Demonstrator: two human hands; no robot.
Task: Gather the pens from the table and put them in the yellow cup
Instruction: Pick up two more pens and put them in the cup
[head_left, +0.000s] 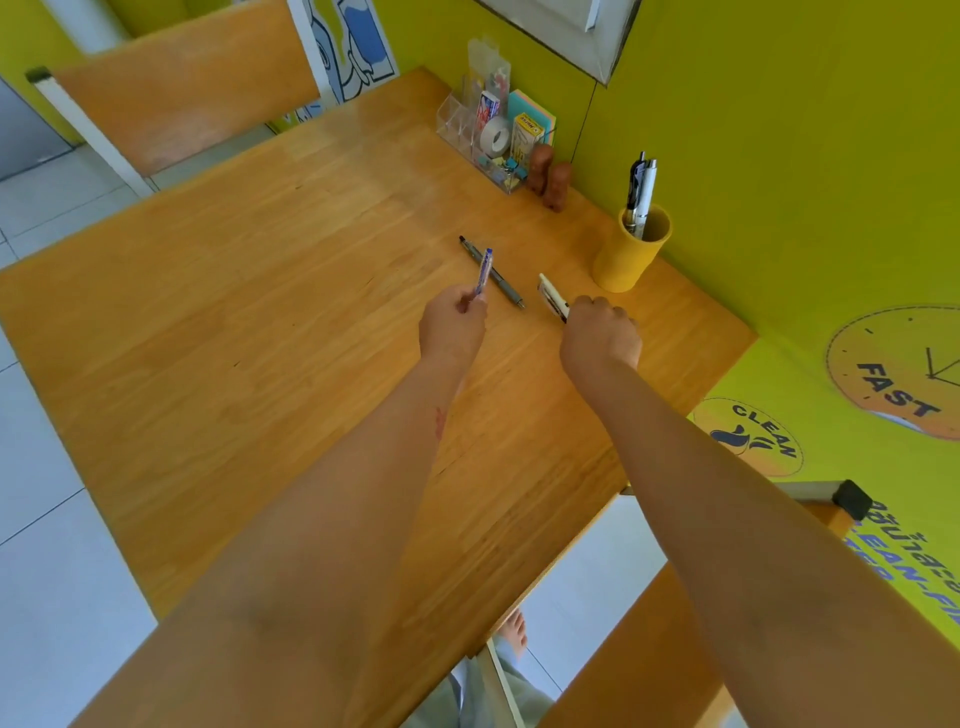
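While two pens (640, 192) already stand in the cup (631, 249), our left hand (453, 327) clamps a blue pen (483, 273), our right hand (600, 332) a white pen (551, 296), and a grey pen (493, 273) lies just beyond our fingers.

Pen in each hand, third pen (493, 274) between.

It looked like a small shop or service office. A wooden bench (260, 291) stood against a lime-green wall (779, 156) printed with "CLEAN" (763, 439) and "FAST" (898, 392) badges; at the bench's far edge sat a clear stationery organizer (488, 140).
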